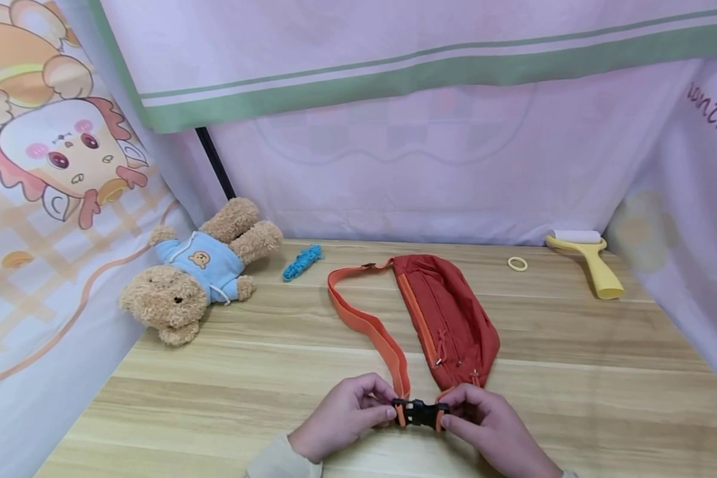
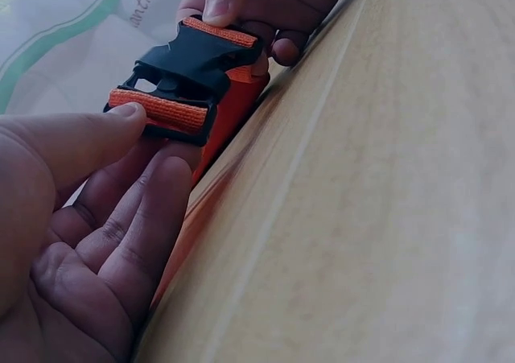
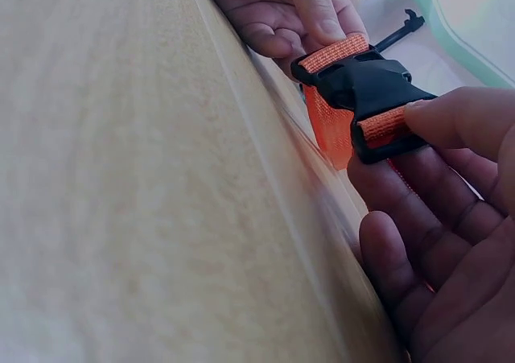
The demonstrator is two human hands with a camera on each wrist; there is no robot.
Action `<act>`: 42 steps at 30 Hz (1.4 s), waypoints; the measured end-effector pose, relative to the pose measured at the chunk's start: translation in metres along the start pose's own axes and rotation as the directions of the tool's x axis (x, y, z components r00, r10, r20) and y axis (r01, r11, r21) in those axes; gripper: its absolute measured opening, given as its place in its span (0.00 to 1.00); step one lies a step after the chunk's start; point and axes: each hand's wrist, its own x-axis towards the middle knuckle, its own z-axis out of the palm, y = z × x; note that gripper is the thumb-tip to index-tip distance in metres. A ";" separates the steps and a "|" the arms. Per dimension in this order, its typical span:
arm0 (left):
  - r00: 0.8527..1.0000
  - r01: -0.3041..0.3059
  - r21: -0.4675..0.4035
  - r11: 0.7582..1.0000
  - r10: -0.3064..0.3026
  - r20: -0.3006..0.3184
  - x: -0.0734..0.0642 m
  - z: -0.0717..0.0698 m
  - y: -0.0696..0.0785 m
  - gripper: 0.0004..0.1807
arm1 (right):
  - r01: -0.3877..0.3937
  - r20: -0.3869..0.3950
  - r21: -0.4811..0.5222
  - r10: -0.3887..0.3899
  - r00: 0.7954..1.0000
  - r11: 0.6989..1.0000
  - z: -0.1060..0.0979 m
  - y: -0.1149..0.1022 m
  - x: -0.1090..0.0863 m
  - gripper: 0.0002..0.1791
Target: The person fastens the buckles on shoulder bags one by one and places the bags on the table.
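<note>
A red waist bag [image 1: 448, 312] lies on the table with its orange strap [image 1: 364, 318] looped out to the left. Its black side-release buckle [image 1: 420, 413] is between the two hands near the front edge, the two halves joined. My left hand [image 1: 352, 411] pinches the buckle's left end, thumb on the orange webbing [image 2: 161, 109] and fingers beneath. At the other end, my right hand [image 1: 490, 425] pinches the buckle the same way, its thumb on the webbing [image 3: 385, 124] there. In both wrist views the buckle [image 2: 183, 65] is held just off the wooden surface.
A teddy bear [image 1: 197, 265] in a blue hoodie lies at the left. Behind the strap is a blue bundle of cord [image 1: 302, 262]. Toward the back right are a pale yellow ring [image 1: 517, 264] and a yellow-handled lint roller [image 1: 591, 259]. Printed curtains [image 1: 394, 179] enclose the table.
</note>
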 end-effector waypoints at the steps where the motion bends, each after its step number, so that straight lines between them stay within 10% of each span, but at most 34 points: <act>1: 1.000 0.001 -0.005 1.000 -0.001 0.000 0.000 0.000 0.000 0.04 | 0.005 0.002 -0.003 -0.005 1.000 1.000 0.000 0.001 0.000 0.12; 23: 0.999 -0.043 0.037 0.998 0.042 0.033 0.000 0.001 -0.006 0.05 | 0.164 0.017 -0.061 -0.163 0.986 0.985 0.001 0.006 0.001 0.06; 32: 0.999 -0.035 0.043 0.998 0.034 0.022 0.001 0.001 -0.004 0.06 | 0.005 0.012 -0.013 -0.004 1.000 1.000 0.000 0.004 0.000 0.11; 42: 1.000 -0.021 0.016 1.000 0.021 0.003 0.001 0.000 -0.003 0.07 | 0.021 -0.011 -0.009 -0.021 1.000 1.000 0.002 0.002 0.000 0.11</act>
